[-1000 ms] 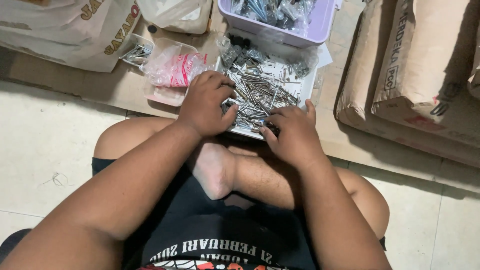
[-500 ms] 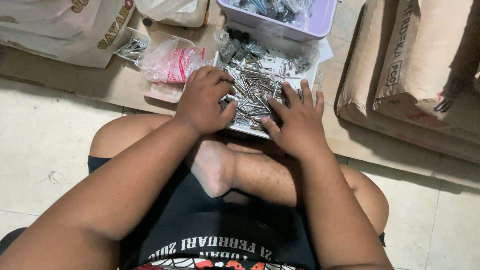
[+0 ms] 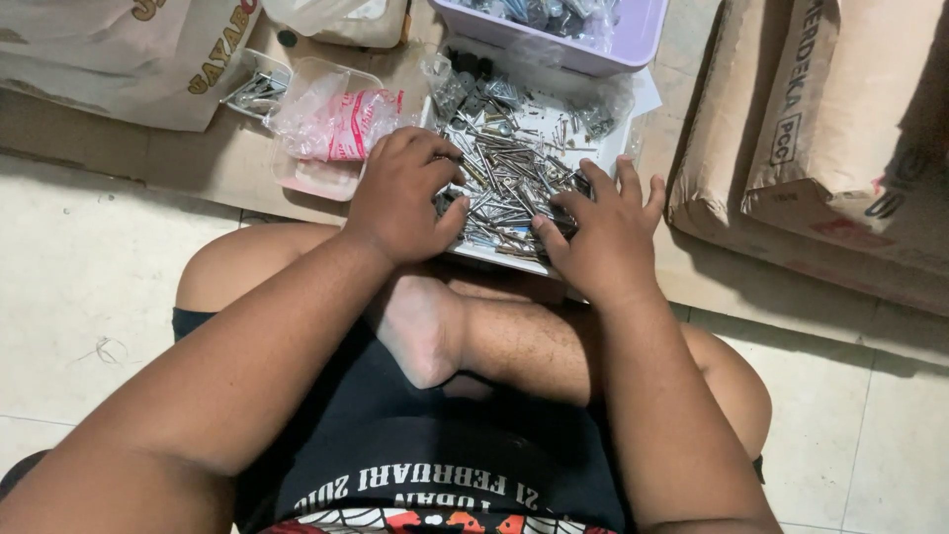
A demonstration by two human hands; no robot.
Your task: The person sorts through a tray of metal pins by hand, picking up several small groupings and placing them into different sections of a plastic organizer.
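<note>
While the person sits cross-legged on the tiled floor (image 3: pixel 79 267), the biggest things around are the stacked brown paper sacks (image 3: pixel 840 138) at the right and another printed sack (image 3: pixel 109 59) at the upper left, both resting on flattened cardboard (image 3: pixel 198 158). Beyond the work sits a lilac plastic tub (image 3: pixel 633 40) holding more metal parts, and just left of the work lies a clear lidded container with a red-and-white plastic bag (image 3: pixel 331 124) on it.

Directly ahead, touching the shins, is a shallow white tray (image 3: pixel 494 255) heaped with loose nails and screws (image 3: pixel 509 173). The left hand (image 3: pixel 400 198) is curled nearly closed, knuckles up, fingertips buried in the near-left of the heap; whether it grips any pieces I cannot tell. The right hand (image 3: pixel 598 232) lies flatter, fingers spread, thumb and forefinger pinched down into the near-right of the pile, their catch hidden.

Sharp points are the likeliest trouble: bare fingers raking through tangled fasteners could get pricked. Pressing on the tray's near edge could tip it and spill pieces toward the bare foot (image 3: pixel 420 326).
</note>
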